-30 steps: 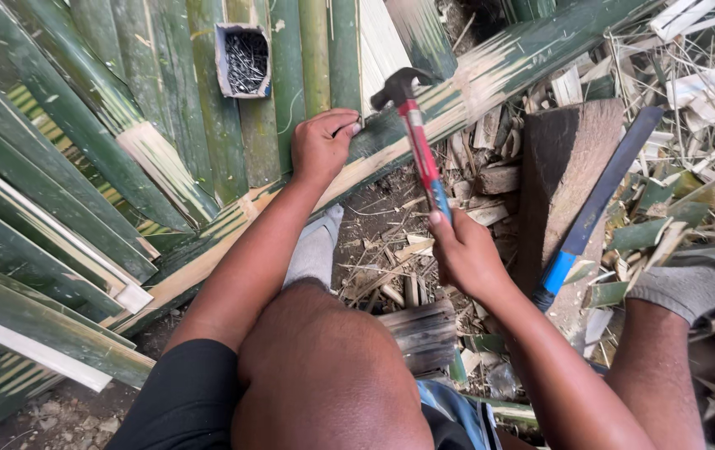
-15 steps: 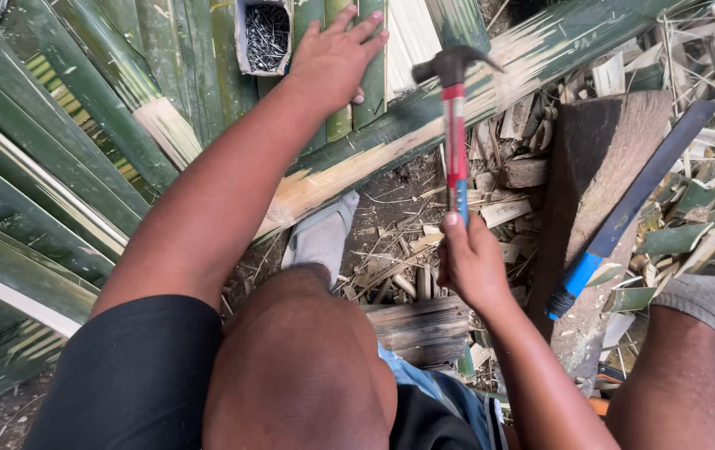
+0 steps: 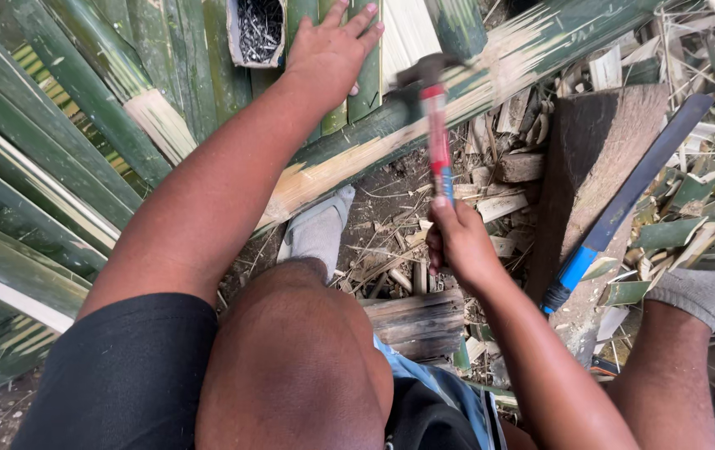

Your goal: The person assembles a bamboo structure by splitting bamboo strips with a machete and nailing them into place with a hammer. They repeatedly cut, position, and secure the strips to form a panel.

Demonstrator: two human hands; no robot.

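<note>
My right hand [image 3: 457, 242] grips the red handle of a claw hammer [image 3: 435, 117], whose dark head sits over a long split bamboo strip [image 3: 349, 158] running diagonally. My left hand [image 3: 332, 50] lies flat with fingers spread on the green bamboo slats [image 3: 166, 50], just right of a small box of dark nails [image 3: 256, 29]. My bare knee [image 3: 291, 350] and a grey-socked foot [image 3: 317, 233] are below the strip.
A machete with a blue handle [image 3: 624, 208] rests on a dark wooden block [image 3: 582, 167] at right. Wood chips and bamboo scraps [image 3: 691, 200] litter the ground. More green bamboo slats [image 3: 32, 208] fan out at left. A short plank [image 3: 416, 321] lies under my leg.
My left hand has moved from the bamboo strip up toward the nail box and flattened on the slats. The hammer has swung from tilted to nearly upright, staying over the strip.
</note>
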